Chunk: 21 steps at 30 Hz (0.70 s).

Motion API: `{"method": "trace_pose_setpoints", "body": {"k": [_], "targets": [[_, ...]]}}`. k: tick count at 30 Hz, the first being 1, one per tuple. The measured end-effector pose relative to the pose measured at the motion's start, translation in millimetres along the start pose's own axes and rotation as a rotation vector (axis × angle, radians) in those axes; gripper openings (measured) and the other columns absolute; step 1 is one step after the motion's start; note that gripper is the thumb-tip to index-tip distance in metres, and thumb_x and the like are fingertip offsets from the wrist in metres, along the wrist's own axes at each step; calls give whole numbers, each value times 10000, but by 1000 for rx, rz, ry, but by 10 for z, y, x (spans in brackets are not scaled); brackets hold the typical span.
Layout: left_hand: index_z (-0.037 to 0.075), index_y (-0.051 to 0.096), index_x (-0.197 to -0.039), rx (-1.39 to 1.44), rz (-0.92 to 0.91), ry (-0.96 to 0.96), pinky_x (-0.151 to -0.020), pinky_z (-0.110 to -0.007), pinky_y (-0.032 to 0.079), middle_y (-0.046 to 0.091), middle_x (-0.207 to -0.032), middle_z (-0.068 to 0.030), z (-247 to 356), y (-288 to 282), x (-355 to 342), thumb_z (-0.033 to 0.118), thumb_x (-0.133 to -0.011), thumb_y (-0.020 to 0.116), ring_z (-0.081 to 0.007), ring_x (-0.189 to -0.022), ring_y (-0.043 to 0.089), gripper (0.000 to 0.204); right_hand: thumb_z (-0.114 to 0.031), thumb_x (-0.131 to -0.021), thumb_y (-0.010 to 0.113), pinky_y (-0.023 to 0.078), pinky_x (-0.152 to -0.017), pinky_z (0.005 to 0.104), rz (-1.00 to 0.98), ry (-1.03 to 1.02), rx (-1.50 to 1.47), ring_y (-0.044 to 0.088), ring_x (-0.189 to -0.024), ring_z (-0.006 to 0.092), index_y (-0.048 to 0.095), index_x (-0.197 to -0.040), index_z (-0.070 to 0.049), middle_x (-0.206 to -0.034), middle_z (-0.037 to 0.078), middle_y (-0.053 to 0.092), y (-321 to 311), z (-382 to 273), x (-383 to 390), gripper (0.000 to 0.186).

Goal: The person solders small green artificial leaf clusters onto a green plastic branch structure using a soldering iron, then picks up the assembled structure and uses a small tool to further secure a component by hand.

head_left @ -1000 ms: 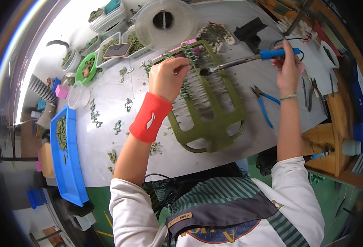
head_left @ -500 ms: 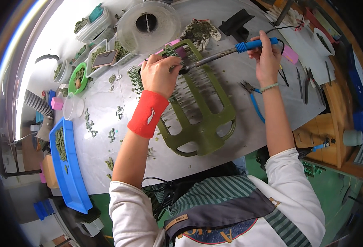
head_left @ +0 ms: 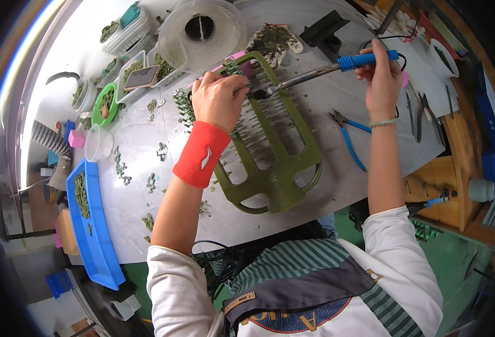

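My left hand (head_left: 216, 101), below a red wristband, pinches something small, apparently one of the little green pieces (head_left: 233, 69), at the upper left of an olive-green frame (head_left: 275, 180). More small pieces (head_left: 181, 112) bristle beside it and along the frame's bars. My right hand (head_left: 383, 84) grips a soldering-iron-like tool (head_left: 354, 62) with a blue handle and long metal shaft. Its dark, broad tip (head_left: 263, 92) lies just right of my left fingertips; whether it touches a piece I cannot tell.
On the grey table (head_left: 326, 191) are a blue tray (head_left: 76, 224), clear tubs (head_left: 140, 59), a green bowl (head_left: 111, 87), a phone (head_left: 140, 77), a round clear container (head_left: 174, 39), a stained glove (head_left: 272, 39), a black stand (head_left: 323, 31), blue-handled pliers (head_left: 351, 146) and metal tools (head_left: 421, 118).
The view has shifted slightly. My left fingers remain at the frame; my right hand with the tool has moved a little rightward since half a second ago, with the tip still near them.
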<state>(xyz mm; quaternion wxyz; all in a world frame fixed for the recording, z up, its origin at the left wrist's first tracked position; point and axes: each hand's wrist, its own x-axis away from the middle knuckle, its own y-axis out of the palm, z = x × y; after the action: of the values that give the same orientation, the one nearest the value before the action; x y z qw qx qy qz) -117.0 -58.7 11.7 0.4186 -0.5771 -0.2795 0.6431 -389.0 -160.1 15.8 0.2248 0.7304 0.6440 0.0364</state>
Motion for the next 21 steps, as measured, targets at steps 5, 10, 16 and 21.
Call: {"method": "trace_pose_setpoints", "body": {"k": [5, 10, 16, 21], "targets": [[90, 668, -923, 226, 111, 46, -802, -338, 445, 671, -826, -25, -113, -231, 27, 183, -777, 704, -184, -854, 597, 176, -325, -830, 672, 479, -496, 211, 46, 29, 38, 587, -511, 100, 650, -771, -28, -702, 58, 647, -58, -78, -2, 304], [38, 578, -839, 276, 160, -572, -634, -292, 489, 645, -754, -74, -1177, -775, 751, 236, -800, 705, -179, -667, 619, 239, -312, -822, 685, 453, -516, 193, 34, 15, 73, 564, -548, 82, 656, -790, -26, -725, 43, 640, -217, -212, 23, 289], [16, 668, -803, -232, -496, -1148, -711, -371, 498, 666, -759, -153, -1886, -1150, 2129, 438, -758, 690, -271, -741, 647, 426, -308, -824, 679, 431, -525, 180, -2, 62, 44, 539, -551, 77, 655, -813, -26, -728, 37, 621, -100, -91, 134, 283], [1, 650, -795, 138, -199, -1166, -629, -302, 495, 660, -709, -100, -1867, -1008, 2370, 275, -721, 755, -169, -626, 619, 303, -309, -828, 674, 441, -525, 179, -18, 49, 71, 543, -552, 75, 658, -802, -28, -718, 34, 623, -85, -135, 129, 283]]}}
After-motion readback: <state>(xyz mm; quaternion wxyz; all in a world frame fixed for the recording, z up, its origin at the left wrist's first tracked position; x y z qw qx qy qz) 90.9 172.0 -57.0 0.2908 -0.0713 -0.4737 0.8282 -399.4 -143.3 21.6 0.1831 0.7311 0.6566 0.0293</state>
